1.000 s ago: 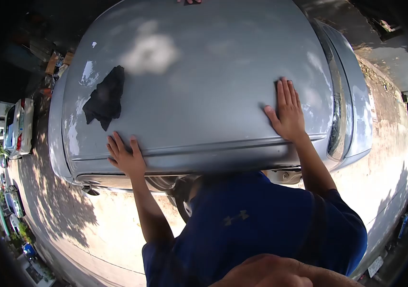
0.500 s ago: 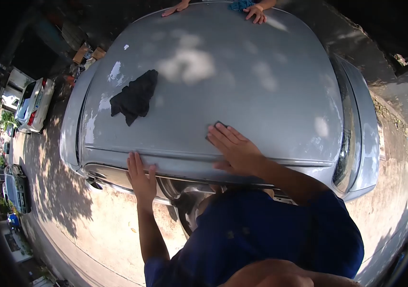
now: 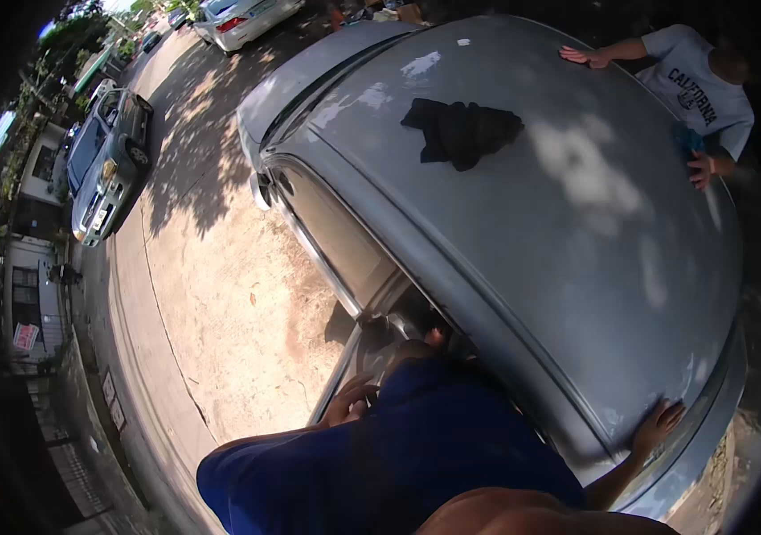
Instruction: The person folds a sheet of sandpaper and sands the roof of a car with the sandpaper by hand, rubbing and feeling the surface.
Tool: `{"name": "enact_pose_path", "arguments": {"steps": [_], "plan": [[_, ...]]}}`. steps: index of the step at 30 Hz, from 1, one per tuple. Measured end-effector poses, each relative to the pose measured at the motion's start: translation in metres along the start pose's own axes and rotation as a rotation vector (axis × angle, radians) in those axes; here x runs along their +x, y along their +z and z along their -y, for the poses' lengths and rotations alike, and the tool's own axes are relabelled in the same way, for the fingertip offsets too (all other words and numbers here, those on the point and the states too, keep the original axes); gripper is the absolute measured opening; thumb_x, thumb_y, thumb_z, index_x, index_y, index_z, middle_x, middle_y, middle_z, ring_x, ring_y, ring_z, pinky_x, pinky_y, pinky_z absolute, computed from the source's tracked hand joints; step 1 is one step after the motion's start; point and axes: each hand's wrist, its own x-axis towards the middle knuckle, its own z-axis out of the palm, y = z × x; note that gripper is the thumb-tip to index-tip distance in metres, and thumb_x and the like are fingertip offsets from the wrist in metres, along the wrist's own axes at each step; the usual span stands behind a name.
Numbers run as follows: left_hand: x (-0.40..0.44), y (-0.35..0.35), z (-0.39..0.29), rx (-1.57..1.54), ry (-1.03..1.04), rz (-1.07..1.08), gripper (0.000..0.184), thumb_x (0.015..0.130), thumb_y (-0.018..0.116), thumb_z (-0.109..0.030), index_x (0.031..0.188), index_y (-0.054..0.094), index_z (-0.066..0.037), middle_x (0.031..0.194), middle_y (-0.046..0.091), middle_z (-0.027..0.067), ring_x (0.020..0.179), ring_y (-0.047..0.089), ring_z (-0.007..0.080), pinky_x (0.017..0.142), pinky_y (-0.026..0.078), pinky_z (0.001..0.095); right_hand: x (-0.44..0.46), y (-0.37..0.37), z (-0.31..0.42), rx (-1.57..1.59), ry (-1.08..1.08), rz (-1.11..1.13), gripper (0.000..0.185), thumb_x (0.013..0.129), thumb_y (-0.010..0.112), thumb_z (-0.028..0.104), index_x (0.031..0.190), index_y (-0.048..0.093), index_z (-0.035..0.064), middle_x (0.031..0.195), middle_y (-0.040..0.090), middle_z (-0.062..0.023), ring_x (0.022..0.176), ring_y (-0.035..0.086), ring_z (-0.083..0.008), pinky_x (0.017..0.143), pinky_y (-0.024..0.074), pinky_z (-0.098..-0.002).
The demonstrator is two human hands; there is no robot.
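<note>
A silver-grey car's roof [image 3: 523, 259] fills the middle and right of the head view. My right hand [image 3: 657, 430] lies with its fingers stretched out on the roof's near rear corner, by the rear window edge. Whether anything is under those fingers is hidden. Down beside the open car door [image 3: 334, 379], my left hand [image 3: 351, 399] has its fingers apart and slightly bent, with nothing visible in them. It is close to the door's top edge; contact is unclear. A crumpled black cloth [image 3: 462, 134] rests on the front part of the roof.
Across the roof stands a person in a white shirt [image 3: 692, 76], both hands on the far edge, a blue cloth [image 3: 687, 138] by one of them. A parked car [image 3: 109, 160] and a white car [image 3: 242, 20] stand along the sunlit concrete driveway [image 3: 229, 294].
My view has turned left. My right hand has slid from mid-roof, where a dark pad showed under its fingers, to the rear corner. My left hand has left the roof's edge and dropped beside the door.
</note>
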Motion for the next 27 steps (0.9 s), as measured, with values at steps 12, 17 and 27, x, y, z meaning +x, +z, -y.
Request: {"name": "enact_pose_path", "arguments": {"steps": [12,17,27], "plan": [[0.018,0.022,0.008,-0.021,0.061,-0.028,0.039,0.095,0.075,-0.018,0.133,0.074,-0.007,0.157,0.053,0.0300,0.151,0.047,0.0454,0.124,0.038,0.0514,0.062,0.003,0.015,-0.102,-0.125,0.059,0.088,0.112,0.036,0.064,0.172,0.021,0.0013,0.179,0.017,-0.0238,0.166,0.017,-0.0389,0.135,0.0160,-0.0492],[0.040,0.021,-0.034,0.019,0.053,-0.033,0.036,0.105,0.067,-0.019,0.138,0.071,-0.006,0.157,0.055,0.0242,0.153,0.044,0.0416,0.126,0.034,0.0508,0.061,0.009,0.016,-0.045,-0.122,0.039,0.088,0.111,0.037,0.065,0.172,0.022,0.0035,0.180,0.018,-0.0221,0.166,0.016,-0.0382,0.135,0.0152,-0.0479],[0.080,0.045,-0.052,-0.006,0.044,-0.238,0.032,0.108,0.062,-0.023,0.131,0.073,-0.003,0.140,0.066,0.0221,0.136,0.057,0.0413,0.115,0.043,0.0486,0.056,-0.002,0.030,-0.046,-0.085,0.066,0.089,0.110,0.034,0.068,0.172,0.023,0.0049,0.180,0.017,-0.0189,0.167,0.015,-0.0371,0.136,0.0132,-0.0479]]}}
